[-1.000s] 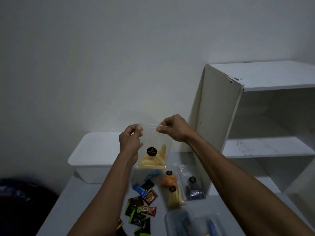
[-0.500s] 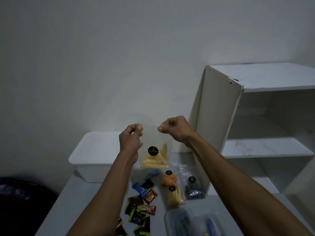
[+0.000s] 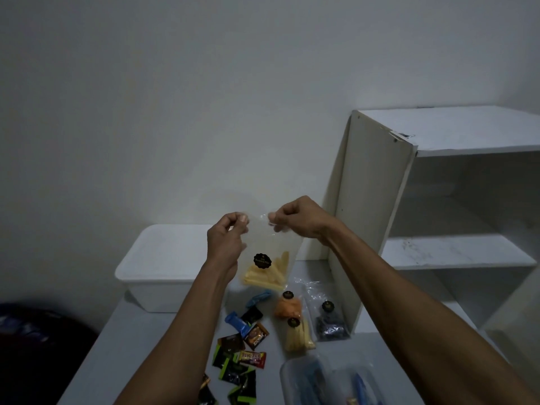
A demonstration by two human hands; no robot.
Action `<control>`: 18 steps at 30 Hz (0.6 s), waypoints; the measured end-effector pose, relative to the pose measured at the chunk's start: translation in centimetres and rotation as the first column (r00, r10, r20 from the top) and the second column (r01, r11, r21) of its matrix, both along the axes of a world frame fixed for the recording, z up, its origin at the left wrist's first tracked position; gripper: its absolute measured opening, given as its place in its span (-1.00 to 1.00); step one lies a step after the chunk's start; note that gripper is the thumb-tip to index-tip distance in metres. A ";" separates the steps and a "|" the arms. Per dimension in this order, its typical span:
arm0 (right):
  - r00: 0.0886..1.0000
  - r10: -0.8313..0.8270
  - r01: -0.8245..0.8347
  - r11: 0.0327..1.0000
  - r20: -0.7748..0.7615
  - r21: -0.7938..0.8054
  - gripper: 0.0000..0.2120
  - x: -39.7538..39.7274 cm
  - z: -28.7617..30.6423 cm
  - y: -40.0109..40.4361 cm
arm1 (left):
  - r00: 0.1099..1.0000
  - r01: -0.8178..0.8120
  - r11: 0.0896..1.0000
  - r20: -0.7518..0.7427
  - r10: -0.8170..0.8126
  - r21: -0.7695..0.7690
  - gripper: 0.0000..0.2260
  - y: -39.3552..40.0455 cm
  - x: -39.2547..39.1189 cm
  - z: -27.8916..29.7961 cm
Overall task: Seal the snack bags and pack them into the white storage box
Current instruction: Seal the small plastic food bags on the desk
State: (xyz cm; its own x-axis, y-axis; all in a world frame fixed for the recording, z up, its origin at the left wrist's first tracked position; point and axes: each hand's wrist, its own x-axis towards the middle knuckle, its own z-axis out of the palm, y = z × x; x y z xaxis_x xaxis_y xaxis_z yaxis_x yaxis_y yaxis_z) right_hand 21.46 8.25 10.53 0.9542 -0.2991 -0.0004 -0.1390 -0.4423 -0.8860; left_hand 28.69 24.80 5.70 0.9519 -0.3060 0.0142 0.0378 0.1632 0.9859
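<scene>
Fingers of the left hand and right hand pinch the top corners of the clear snack bag, held upright above the tabletop, likely so the yellow sticks settle clear of the seal. Behind it, the white storage box sits lidded.

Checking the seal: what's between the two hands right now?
In the head view, the top edge of the clear snack bag spans between the left hand and right hand; both pinch it.
</scene>
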 end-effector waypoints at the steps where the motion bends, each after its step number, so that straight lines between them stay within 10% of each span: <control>1: 1.000 0.014 -0.015 0.999 -0.012 -0.041 -0.76 0.0 -0.1 0.0 | 1.000 0.003 1.000 0.008 -0.003 0.005 -0.90 0.0 0.0 -0.1; 9: 0.988 -0.150 0.149 0.989 0.042 0.021 -0.75 0.2 -2.3 1.5 | 0.984 -0.176 0.965 0.064 0.166 0.194 -0.67 -1.2 -0.9 -0.5; 18: 0.986 -0.166 0.161 0.973 0.018 0.168 -0.77 0.7 -3.3 2.6 | 0.994 -0.110 0.978 0.039 0.104 0.175 -0.88 -1.4 -0.8 0.0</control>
